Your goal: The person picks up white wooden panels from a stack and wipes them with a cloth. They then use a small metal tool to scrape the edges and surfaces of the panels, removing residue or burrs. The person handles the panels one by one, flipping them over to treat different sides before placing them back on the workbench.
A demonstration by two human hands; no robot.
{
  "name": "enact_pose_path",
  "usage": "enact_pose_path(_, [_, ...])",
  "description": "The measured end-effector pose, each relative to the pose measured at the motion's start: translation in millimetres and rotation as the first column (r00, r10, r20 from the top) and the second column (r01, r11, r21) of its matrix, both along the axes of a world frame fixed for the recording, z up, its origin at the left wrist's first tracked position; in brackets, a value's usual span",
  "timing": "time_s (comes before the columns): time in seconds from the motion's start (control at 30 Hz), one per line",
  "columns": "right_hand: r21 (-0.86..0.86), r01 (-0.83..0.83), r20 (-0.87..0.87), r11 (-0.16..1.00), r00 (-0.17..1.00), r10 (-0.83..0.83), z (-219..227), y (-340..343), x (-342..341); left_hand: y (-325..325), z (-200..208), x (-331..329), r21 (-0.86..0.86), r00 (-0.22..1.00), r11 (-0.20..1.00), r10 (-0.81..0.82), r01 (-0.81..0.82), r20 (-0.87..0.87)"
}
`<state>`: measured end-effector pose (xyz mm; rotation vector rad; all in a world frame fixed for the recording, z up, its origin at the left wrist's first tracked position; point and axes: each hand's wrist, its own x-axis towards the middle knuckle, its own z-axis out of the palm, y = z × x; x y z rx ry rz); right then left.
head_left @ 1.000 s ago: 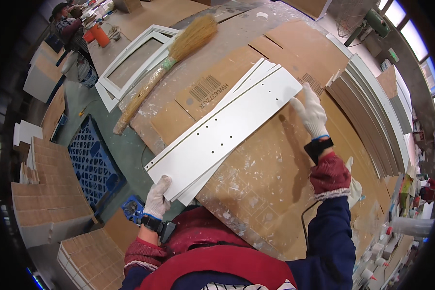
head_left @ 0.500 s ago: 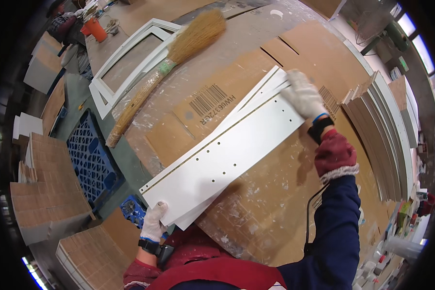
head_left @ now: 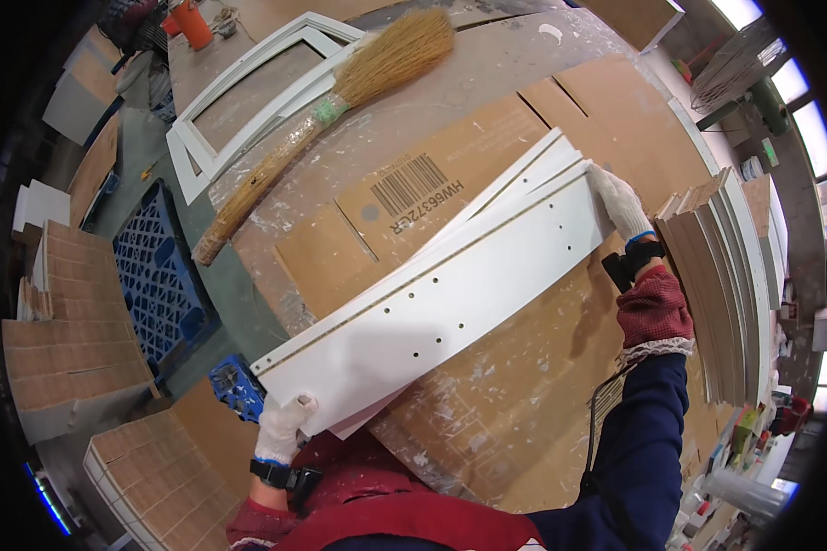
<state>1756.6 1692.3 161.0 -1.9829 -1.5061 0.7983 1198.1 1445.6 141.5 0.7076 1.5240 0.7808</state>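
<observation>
A long white panel (head_left: pixel 450 289) with drilled holes and a groove along one long edge lies slantwise in front of me. Other white panels (head_left: pixel 516 180) show beneath it, fanned out at a slightly different angle. My left hand (head_left: pixel 283 427), in a white knit glove, grips the top panel's near left corner, thumb on the upper face. At the far right end my gloved right hand (head_left: pixel 621 204) is closed over the short edge, its fingertips partly hidden. Below the panels is a flattened cardboard sheet (head_left: pixel 524 367) flecked with white.
A straw broom (head_left: pixel 397 57) lies beyond the panels, against white frames (head_left: pixel 186 138). On the right stands a stack of boards (head_left: pixel 721 294). To the left are a blue plastic pallet (head_left: pixel 161 285) on the floor and stacks of boards (head_left: pixel 83 321). An orange bucket (head_left: pixel 191 26) sits far left.
My right hand has shifted from lying across the panels' far end to holding the top panel's end edge. The top panel has slid a little toward the right, and its angle to those below differs.
</observation>
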Motion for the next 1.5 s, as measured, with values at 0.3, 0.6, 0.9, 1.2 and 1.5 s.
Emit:
enact_pose_path(0.3, [0.382,0.320,-0.725,0.867,0.686,0.066,-4.5,-21.1,5.8,22.5,35.8,-2.5,0.398,0.768,0.770,-0.178,0.498,-0.616])
enact_pose_path(0.6, [0.059,0.505,-0.838,0.861,0.494,-0.232,-7.7,-33.2,19.9,15.9,41.7,19.6,0.095,0.219,0.472,-0.215,0.876,-0.952])
enact_pose_path(0.9, [0.060,0.429,-0.842,0.901,0.506,-0.185,-13.1,-36.0,15.5,-7.0,19.3,16.3,0.426,0.658,0.642,-0.166,0.638,-0.735])
enact_pose_path(1.2, [0.325,0.507,-0.785,0.799,0.615,-0.071,-35.7,-77.8,-17.0,-46.8,1.5,15.0,0.226,0.955,0.971,0.012,-0.082,0.296])
enact_pose_path(1.5, [0.087,0.469,-0.762,0.879,0.600,-0.245,-15.2,-95.1,-31.9,-20.7,-11.0,-12.0,0.465,0.914,0.809,-0.203,0.359,-0.352])
